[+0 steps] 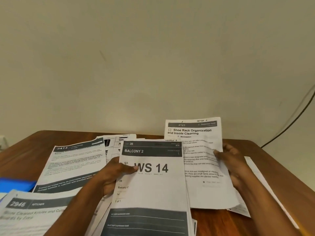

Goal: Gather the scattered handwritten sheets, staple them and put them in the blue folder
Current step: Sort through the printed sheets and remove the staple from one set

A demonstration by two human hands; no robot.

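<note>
Printed sheets with small handwritten notes lie scattered over a brown wooden table. My left hand grips the left edge of the "BALCONY 2 / WS 14" sheet, thumb on top near the big letters. My right hand holds the "Shoe Rack Organization" sheet by its right edge, lifted and tilted up behind the WS 14 sheet. A corner of the blue folder shows at the left, partly under other sheets. No stapler is in view.
The "3414 Living Room" sheet and the "2946 Kitchen" sheet lie at the left. More sheets lie behind, and one at the right. A wall stands behind the table; a dark cable runs down it.
</note>
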